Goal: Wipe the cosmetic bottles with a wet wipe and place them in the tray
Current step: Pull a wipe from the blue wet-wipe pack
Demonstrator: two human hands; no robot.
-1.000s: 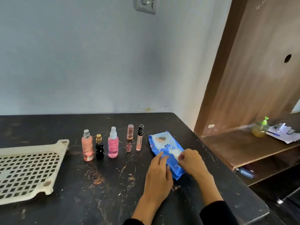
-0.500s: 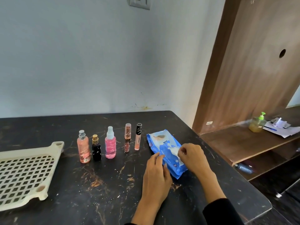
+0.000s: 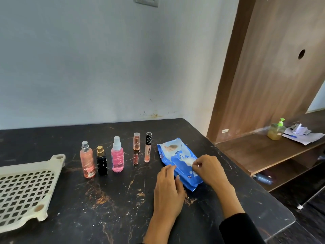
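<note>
Since a second ago the right hand (image 3: 207, 169) has been lifting slightly at the pack's opening, and its curled fingers are now pinching a bit of white wet wipe (image 3: 187, 161) poking out of the blue wipe pack (image 3: 177, 162). The left hand (image 3: 168, 189) is lying flat with straight fingers, pressing on the pack's near left edge and holding nothing. The pack is lying on the dark marble table (image 3: 114, 199), right of centre.

Left of the pack, five cosmetic items are standing upright in a row, none of them touched: a peach spray bottle (image 3: 87, 160), a small black bottle with a gold cap (image 3: 101, 163), a pink spray bottle (image 3: 117, 155), a clear lip gloss tube (image 3: 136, 148) and a black-capped tube (image 3: 147, 147). The cream slotted tray (image 3: 26, 189) is sitting at the table's left edge, well apart from the bottles.
</note>
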